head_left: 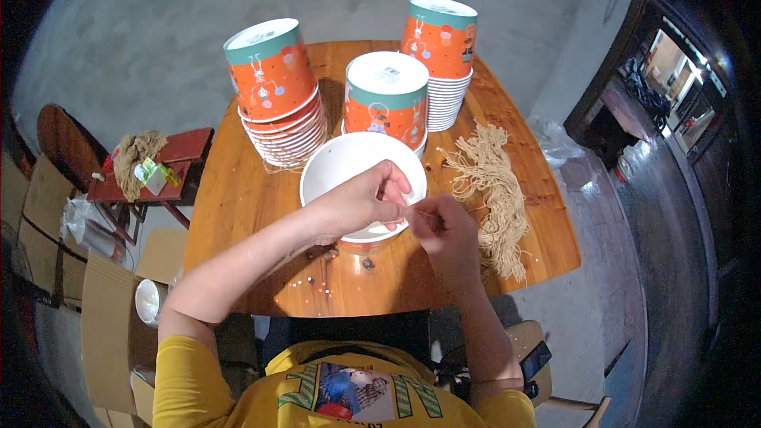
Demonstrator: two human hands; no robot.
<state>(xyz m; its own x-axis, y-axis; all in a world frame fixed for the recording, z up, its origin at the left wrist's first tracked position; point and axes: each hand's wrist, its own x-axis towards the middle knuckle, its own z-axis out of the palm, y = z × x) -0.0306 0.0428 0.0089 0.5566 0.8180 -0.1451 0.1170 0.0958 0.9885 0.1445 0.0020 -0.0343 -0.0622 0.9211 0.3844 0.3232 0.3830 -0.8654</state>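
Above the near rim of an open white paper bucket [341, 160], my left hand [366, 200] is closed in a pinch, thumb against fingers. Close beside it, my right hand [445, 236] is also pinched, its fingertips almost meeting the left ones. Whatever is between the fingertips is too fine to make out. A long bundle of beige cord [498, 198] lies to the right of my right hand. Small pale and dark beads [317, 285] are scattered on the wooden table [261, 297] in front of the bucket.
Upside-down orange and green paper buckets stand in stacks at the back left [273, 83], centre [387, 99] and back right [440, 43]. A red bench [186, 150] holding more cord [136, 165] is off to the left. A white cup [148, 301] sits by cardboard [103, 325].
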